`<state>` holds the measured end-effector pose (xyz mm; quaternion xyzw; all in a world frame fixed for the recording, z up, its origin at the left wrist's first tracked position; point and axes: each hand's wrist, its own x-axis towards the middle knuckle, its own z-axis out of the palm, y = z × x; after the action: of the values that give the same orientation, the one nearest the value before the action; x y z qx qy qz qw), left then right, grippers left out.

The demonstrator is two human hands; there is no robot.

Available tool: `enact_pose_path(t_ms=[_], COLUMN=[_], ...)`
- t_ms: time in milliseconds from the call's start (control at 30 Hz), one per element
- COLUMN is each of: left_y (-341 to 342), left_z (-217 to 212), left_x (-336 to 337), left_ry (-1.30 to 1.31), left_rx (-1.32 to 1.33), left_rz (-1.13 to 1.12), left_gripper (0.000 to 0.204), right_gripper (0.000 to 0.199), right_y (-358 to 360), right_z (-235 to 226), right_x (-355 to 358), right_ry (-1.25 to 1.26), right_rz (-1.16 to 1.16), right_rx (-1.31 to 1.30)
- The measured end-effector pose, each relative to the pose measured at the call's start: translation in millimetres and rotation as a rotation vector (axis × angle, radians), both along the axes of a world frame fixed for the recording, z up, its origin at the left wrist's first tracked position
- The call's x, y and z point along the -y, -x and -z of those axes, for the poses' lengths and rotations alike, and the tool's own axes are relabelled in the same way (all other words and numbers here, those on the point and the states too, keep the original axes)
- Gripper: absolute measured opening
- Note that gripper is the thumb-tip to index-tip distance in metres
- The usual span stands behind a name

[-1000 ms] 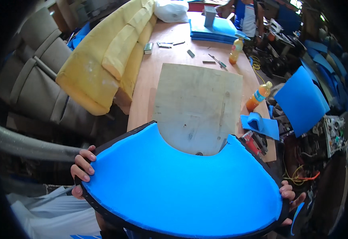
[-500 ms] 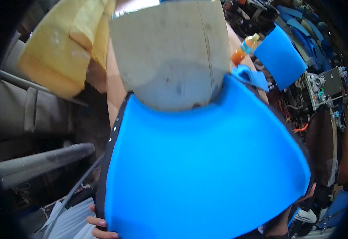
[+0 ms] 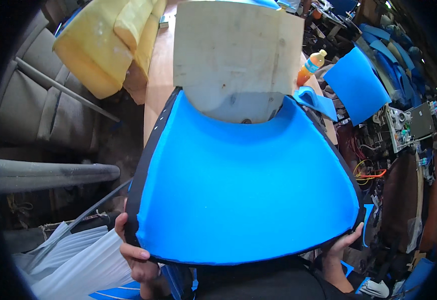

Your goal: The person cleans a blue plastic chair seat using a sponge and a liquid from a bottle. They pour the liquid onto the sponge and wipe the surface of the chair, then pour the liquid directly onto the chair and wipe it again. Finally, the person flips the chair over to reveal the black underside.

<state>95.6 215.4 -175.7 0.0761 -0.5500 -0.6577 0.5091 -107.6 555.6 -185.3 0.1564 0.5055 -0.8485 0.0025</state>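
Note:
Between my hands is a wide seat-shaped panel faced with bright blue foam [image 3: 258,190], with black covering along its sides and near edge. My left hand [image 3: 136,252] is closed on the near left corner, thumb on the edge. At the near right corner my right hand [image 3: 341,245] grips the panel, some of its fingers hidden underneath. The far edge of the foam curves inward. Beyond that curve a pale wooden board [image 3: 238,50] shows; whether it is joined to the panel I cannot tell.
Under the board lies a light wood table [image 3: 159,60]. Yellow foam blocks [image 3: 96,50] stand at the far left. A bottle of orange drink [image 3: 309,68] and blue foam pieces [image 3: 357,85] sit to the right. A grey padded bar [image 3: 53,175] and white sheeting [image 3: 86,255] are on the left.
The panel looks smaller and more of its near edge shows. Both my hands have come further into view, still on its corners. The surroundings have shifted slightly to the right.

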Motion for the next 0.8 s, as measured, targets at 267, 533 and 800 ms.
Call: enact_pose_path(t_ms=[267,533,800], left_y=[-15.7,-72.5,80.6], left_z=[30.2,239.7,205.1], left_x=[-87.9,-105.0,69.8], left_ry=[0.362,-0.108,-0.188], left_rx=[0.815,0.968,1.188], left_rz=[-0.724,-0.464,-0.071], left_gripper=[0.066,0.066,0.045], right_gripper=[0.090,0.070,0.051], right_y=[-4.7,20.2,152.7], right_z=[42.7,222.1,235.3], right_x=[-46.4,-78.6,56.2], right_ry=[-0.151,-0.293,-0.350], right_rz=[0.041,-0.347,-0.743], right_rx=[0.087,0.118,0.287])
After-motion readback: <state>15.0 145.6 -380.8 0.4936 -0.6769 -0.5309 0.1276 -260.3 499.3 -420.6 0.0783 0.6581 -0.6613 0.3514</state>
